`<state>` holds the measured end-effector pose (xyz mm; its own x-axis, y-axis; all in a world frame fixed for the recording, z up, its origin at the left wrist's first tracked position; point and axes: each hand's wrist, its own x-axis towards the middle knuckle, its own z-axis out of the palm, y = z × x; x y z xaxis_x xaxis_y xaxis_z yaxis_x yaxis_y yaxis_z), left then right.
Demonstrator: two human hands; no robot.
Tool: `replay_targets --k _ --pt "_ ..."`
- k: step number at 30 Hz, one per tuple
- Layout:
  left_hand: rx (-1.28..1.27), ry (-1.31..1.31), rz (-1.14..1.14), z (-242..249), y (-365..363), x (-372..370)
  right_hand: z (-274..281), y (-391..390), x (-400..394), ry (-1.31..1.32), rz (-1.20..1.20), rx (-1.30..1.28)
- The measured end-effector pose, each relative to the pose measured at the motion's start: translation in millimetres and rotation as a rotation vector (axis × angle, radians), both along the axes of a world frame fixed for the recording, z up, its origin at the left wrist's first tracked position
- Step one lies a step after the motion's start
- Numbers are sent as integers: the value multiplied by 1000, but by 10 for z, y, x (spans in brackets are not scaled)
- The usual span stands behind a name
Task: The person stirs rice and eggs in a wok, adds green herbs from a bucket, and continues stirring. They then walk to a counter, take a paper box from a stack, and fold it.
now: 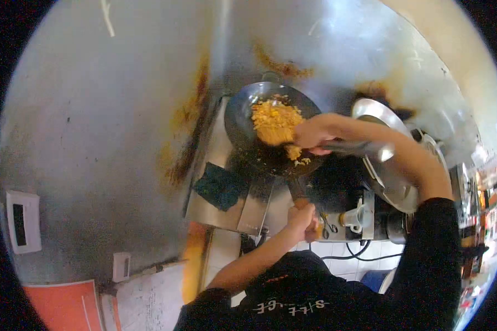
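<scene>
A dark wok [238,129] sits at the back of the counter, tilted in view. Orange-brown fried food [276,118] is heaped in its middle, with small bits scattered toward the near side. My left hand [302,220] is closed around the wok handle [297,190]. Over the wok's right side, my right hand [315,134] is closed on a long metal cooking utensil [348,147], whose shaft shows to the right beneath my forearm. Motion blurs this utensil, and I cannot make out its working end at the food.
A dark green cloth [220,186] lies left of the wok. Scissors [329,225] and a clear plastic jug [360,217] stand near the counter's front edge. To the right are a large metal lid [378,112] and a metal pot [400,196]. Stained metal walls [121,110] rise behind.
</scene>
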<state>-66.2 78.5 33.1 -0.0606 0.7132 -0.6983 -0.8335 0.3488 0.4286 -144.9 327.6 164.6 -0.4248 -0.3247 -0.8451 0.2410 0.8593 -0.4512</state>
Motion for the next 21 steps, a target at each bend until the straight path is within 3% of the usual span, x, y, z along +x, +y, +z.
replay_targets --k 2,4,5,7,8,10,12,13,14,17,20,21 --pt "3 -61 26 -14 83 27 -102 342 4 160 -76 -102" --pt "82 -42 127 -69 23 25 103 152 -42 83 -158 40" --pt "97 -34 125 -121 9 -20 522 -307 55 -51 -221 236" --pt "135 -48 126 -258 60 -13 488 -606 21 34 -116 480" --pt "164 -73 114 -344 172 131 88 -553 0 246 33 529" --pt "144 -120 27 -108 122 250 -61 -551 163 420 203 620" --pt "65 -133 -30 236 -66 -39 130 -482 18 385 328 696" --pt "128 15 -19 157 -139 -98 192 -375 68 300 335 659" --pt "119 -25 -14 105 -172 -188 223 -188 210 159 284 620" --pt "78 -84 -27 88 -160 -238 -212 25 414 -11 423 705" --pt "98 -129 44 225 2 -40 -194 -175 308 390 512 649" --pt "121 -119 64 271 -32 -13 -339 -9 241 543 414 637"
